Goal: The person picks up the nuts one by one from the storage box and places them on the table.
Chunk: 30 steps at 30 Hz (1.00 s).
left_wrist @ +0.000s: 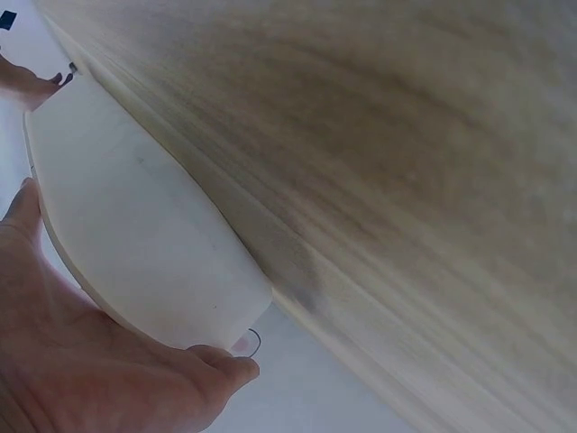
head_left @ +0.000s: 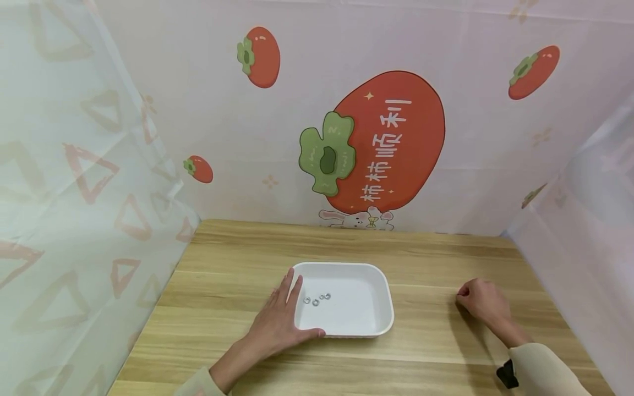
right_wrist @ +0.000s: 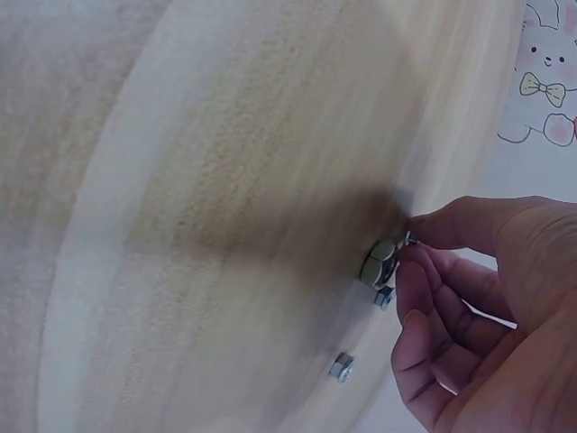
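My left hand rests on the left side of a white tray, fingers straight and spread, thumb along its near rim. In the left wrist view the same hand lies against the tray's outer wall. Several small metal nuts lie inside, toward the left. To the right of the tray, my right hand is low over the table. In the right wrist view that hand pinches a small metal nut, mostly hidden, between thumb and fingertip. A larger nut and a smaller nut are beside the fingers.
The wooden table bears the tray near its middle. Another small nut sits close under the right fingers. A printed cloth hangs behind the table and down both sides.
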Motion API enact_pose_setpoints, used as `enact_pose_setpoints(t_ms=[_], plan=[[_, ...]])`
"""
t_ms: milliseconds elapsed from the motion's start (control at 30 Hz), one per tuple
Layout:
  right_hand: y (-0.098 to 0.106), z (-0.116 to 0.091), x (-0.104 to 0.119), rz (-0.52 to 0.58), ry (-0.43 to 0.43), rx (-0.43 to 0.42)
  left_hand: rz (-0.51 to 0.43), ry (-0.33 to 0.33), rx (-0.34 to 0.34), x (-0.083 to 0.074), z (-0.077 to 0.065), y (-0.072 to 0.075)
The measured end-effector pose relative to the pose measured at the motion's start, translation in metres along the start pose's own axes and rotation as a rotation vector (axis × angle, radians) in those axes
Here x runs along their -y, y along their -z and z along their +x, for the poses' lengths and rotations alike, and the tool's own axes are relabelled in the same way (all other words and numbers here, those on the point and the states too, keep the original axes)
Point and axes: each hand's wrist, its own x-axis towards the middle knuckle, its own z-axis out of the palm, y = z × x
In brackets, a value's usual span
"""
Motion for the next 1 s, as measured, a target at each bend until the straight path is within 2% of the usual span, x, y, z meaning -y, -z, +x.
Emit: enact_pose_setpoints(t_ms=[333,767,1000], plan=[[0.0030,0.0008,0.0017,-0.034,0.027,0.007,-0.009,0.008,0.007,0.0007,0.0001,-0.0017],[0.0036,-0.0001,0.0028,-0.037,0.010,0.019,-0.004,0.005,0.006,0.0010,0.0004,-0.0012],[0.0036,-0.0008,0.0033,-0.032,0.008,-0.013,-0.001,0.007,0.009,0.0008,0.0001,-0.0011]])
